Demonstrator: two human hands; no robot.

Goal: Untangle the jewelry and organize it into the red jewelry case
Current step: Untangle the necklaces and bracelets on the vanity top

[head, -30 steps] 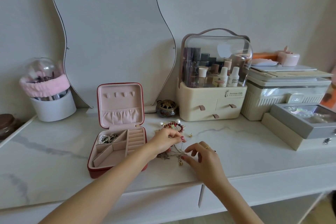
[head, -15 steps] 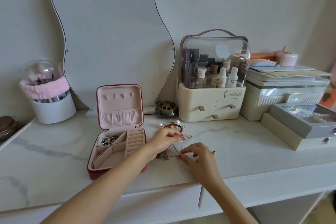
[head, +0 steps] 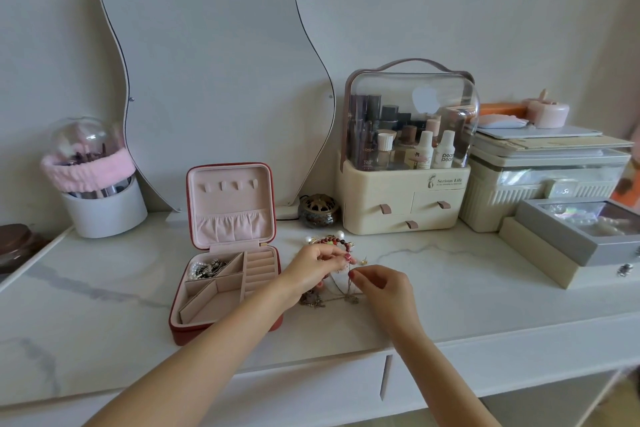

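Left hand and right hand both pinched thin chain of tangled jewelry pile on tabletop, just right of open red case. Bead bracelet behind hands.

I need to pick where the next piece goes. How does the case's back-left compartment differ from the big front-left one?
The back-left compartment already holds a small heap of pearls and dark metal pieces; the front-left compartment shows only bare pink lining. The back-left one is the smaller, a wedge cut by a slanted divider; the front-left one is larger. Both are pink-lined, sit in the open red jewelry case, and lie left of the ring rolls.
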